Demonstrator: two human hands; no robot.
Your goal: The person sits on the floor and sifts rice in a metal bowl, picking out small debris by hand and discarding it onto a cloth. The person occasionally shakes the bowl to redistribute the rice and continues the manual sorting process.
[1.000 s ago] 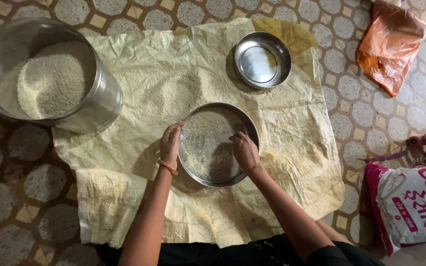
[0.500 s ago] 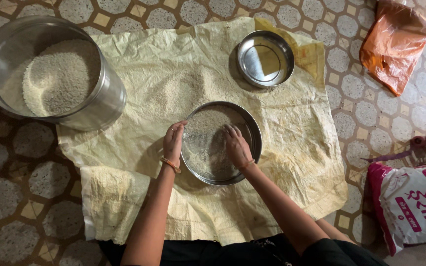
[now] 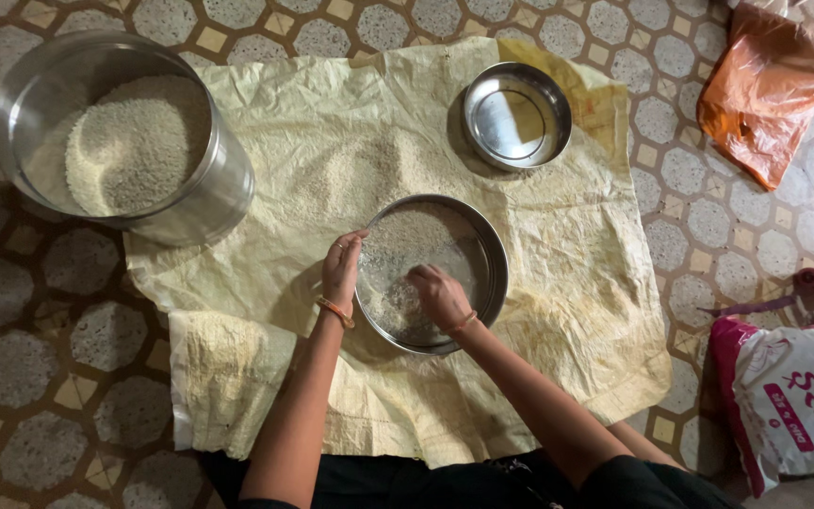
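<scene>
Grain lay in the round sieve on the cloth. Right hand sat inside at 6 o'clock, fingers curled loosely on the grain, nearer to it. Left hand gripped the rim at 9 o'clock.

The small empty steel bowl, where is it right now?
In the head view, the small steel bowl sits on the yellow sheet's far right corner, beyond the round sieve, left of the orange bag.
</scene>
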